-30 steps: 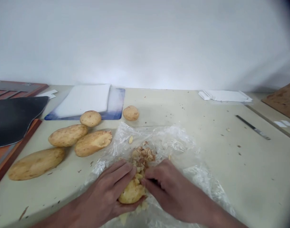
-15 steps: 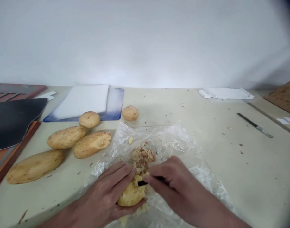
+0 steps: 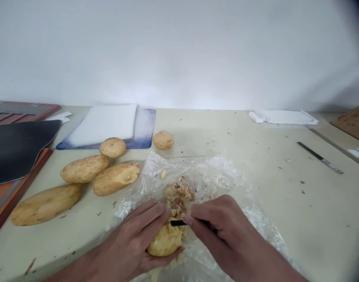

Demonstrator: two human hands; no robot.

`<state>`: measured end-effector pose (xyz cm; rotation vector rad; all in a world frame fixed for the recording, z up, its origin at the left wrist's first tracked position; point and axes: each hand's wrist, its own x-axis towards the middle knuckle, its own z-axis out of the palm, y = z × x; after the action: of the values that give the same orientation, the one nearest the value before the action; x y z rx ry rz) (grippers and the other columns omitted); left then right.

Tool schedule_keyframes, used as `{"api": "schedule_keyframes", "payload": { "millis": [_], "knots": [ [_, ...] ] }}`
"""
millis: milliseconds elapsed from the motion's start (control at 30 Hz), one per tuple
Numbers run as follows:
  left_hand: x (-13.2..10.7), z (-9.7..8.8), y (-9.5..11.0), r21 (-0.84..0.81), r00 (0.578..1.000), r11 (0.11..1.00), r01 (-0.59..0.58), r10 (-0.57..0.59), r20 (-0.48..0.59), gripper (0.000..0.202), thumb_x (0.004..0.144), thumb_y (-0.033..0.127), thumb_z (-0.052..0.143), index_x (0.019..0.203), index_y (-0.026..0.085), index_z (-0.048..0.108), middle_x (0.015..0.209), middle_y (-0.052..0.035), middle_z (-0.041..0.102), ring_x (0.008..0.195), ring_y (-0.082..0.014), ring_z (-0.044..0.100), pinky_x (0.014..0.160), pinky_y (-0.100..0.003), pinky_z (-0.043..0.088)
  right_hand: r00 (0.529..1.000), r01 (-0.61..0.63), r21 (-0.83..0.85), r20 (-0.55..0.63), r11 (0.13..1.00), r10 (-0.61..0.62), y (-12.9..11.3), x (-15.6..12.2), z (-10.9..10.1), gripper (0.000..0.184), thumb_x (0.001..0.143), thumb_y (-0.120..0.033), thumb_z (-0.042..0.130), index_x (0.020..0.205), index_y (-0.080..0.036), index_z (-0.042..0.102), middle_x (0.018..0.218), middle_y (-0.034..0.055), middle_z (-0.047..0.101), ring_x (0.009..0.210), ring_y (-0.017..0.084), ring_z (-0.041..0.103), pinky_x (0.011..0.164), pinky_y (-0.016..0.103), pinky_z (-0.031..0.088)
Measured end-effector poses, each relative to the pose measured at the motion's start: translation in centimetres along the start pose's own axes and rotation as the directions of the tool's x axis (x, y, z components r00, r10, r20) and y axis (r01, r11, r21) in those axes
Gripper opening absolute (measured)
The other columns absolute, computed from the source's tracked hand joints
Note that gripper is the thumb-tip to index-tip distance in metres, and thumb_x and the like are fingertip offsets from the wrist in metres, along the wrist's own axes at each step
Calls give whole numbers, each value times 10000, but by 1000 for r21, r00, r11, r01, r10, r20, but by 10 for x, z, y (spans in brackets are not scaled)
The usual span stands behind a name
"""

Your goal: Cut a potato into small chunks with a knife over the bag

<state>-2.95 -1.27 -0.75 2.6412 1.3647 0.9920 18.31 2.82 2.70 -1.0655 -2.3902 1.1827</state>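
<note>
My left hand point(image 3: 132, 239) is wrapped round a partly peeled yellow potato point(image 3: 165, 241) low over a crumpled clear plastic bag point(image 3: 223, 176). My right hand point(image 3: 217, 225) is closed on a thin dark tool point(image 3: 178, 223), its tip against the potato's top. A heap of brown peelings point(image 3: 179, 194) lies on the bag just beyond both hands. Unpeeled potatoes lie to the left: a long one point(image 3: 44, 204), two in the middle point(image 3: 84, 169) point(image 3: 116, 179), a small round one point(image 3: 112, 147) and another small one point(image 3: 163, 140) farther back.
A white sheet on a blue-edged mat point(image 3: 107, 125) lies at the back. A black sheet point(image 3: 16, 147) on a wooden board sits at far left. A slim metal blade point(image 3: 320, 157), folded white paper point(image 3: 282, 116) and a brown board point(image 3: 354, 121) are at the right.
My right hand has shifted slightly right and back, drawing the dark tool out so that its tip shows at the potato's top. The left hand and the potato stay put.
</note>
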Motion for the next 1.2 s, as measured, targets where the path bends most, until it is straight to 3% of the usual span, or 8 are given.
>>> {"api": "schedule_keyframes", "payload": {
  "millis": [167, 333, 667, 800, 900, 1033, 1133, 1200],
  "knots": [
    [-9, 7, -6, -36, 1000, 999, -10, 10, 8, 310, 1003, 495, 509, 1069, 195, 548, 896, -43, 675, 808, -186, 677, 683, -281, 622, 998, 59, -3, -8, 998, -60, 0, 1, 0, 331, 998, -170, 458, 684, -197, 358, 639, -38, 459, 611, 105, 437, 659, 244, 379],
    [-15, 11, -9, -80, 999, 997, -5, 8, 40, 350, 932, 451, 646, 1147, 188, 563, 949, -63, 684, 839, -205, 681, 703, -318, 640, 999, 35, -18, 19, 999, -34, 0, 2, -1, 304, 998, -171, 462, 702, -200, 401, 684, -21, 499, 682, 125, 481, 659, 238, 376],
    [-12, 12, -9, -48, 1000, 999, -20, 21, 15, 360, 959, 510, 579, 1101, 182, 542, 939, -68, 668, 860, -213, 678, 724, -321, 639, 998, 57, 15, -11, 998, -57, 3, 4, 0, 337, 992, -145, 480, 687, -198, 347, 606, -58, 373, 573, 97, 361, 613, 242, 322],
    [-10, 11, -8, -42, 999, 998, -39, 40, 11, 335, 975, 492, 559, 1095, 180, 541, 926, -64, 668, 827, -204, 674, 696, -311, 633, 997, 71, 32, 4, 997, -71, 6, 7, -3, 330, 987, -152, 498, 682, -195, 379, 642, -50, 431, 614, 96, 421, 619, 237, 334],
    [-10, 11, -8, -32, 999, 999, -43, 43, -8, 354, 972, 495, 565, 1101, 167, 535, 938, -80, 671, 843, -222, 678, 692, -329, 632, 997, 65, 39, -33, 997, -64, 6, 8, -6, 398, 1019, -186, 474, 659, -194, 303, 574, -69, 295, 522, 84, 306, 545, 250, 274],
    [-12, 12, -9, -43, 999, 998, -45, 45, 5, 347, 966, 501, 571, 1084, 176, 543, 936, -64, 669, 838, -209, 680, 698, -314, 632, 996, 83, 43, -20, 996, -82, 4, 8, -5, 334, 995, -152, 499, 680, -191, 395, 641, -54, 459, 632, 92, 450, 643, 233, 347],
    [-12, 11, -9, -37, 1000, 999, -23, 23, 1, 331, 974, 495, 558, 1084, 183, 537, 893, -47, 657, 816, -208, 678, 678, -318, 628, 997, 64, 27, -41, 998, -63, 4, 6, -3, 361, 1012, -176, 477, 672, -194, 356, 593, -62, 385, 570, 91, 379, 605, 248, 321],
    [-12, 10, -8, -40, 1000, 999, -29, 29, 10, 338, 962, 508, 578, 1084, 196, 534, 905, -41, 658, 824, -204, 683, 682, -311, 629, 998, 57, 18, -37, 998, -56, 4, 4, -2, 337, 1011, -178, 473, 687, -196, 384, 632, -51, 446, 625, 100, 434, 637, 242, 344]
  ]
}}
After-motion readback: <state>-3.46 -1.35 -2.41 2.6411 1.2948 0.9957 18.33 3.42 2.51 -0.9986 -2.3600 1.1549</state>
